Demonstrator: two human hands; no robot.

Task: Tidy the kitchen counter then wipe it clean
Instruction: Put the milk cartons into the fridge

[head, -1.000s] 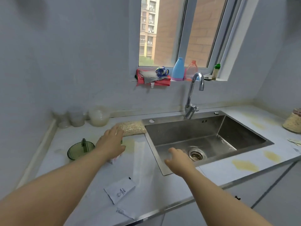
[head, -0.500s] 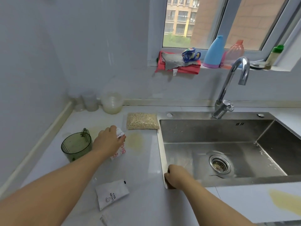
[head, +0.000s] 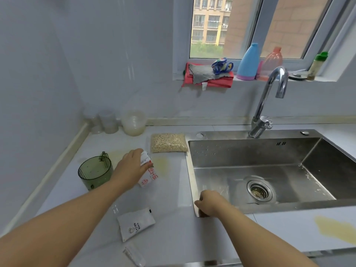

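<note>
Since a second ago the right hand (head: 210, 203) has dropped from over the basin to the sink's (head: 231, 134) near-left corner, where its fingers now curl over the rim. The left hand (head: 132, 166) has gone from lying flat over the carton (head: 149, 175) to clamping round its top, thumb and fingers wrapped on it.

The carton is white with red print and leans toward 5 o'clock, with its base at or just above the counter (head: 173, 199); I cannot tell which. At its 9 o'clock a green cup (head: 95, 171) stands upright, just beside the left wrist. At its 12 o'clock a bag of oats (head: 168, 142) lies flat against the sink's left edge. A yellow stain (head: 163, 166) spreads at the carton's 2 o'clock, between it and the bag.

At the carton's 6 o'clock, well apart, lies a white pouch (head: 135, 224), and past that a clear wrapper (head: 134, 255) sits at the counter's front edge. A second yellow stain (head: 335, 228) marks the counter at the right hand's 3 o'clock. Red and grey cloths (head: 208, 77) are heaped on the windowsill at 12 o'clock.
</note>
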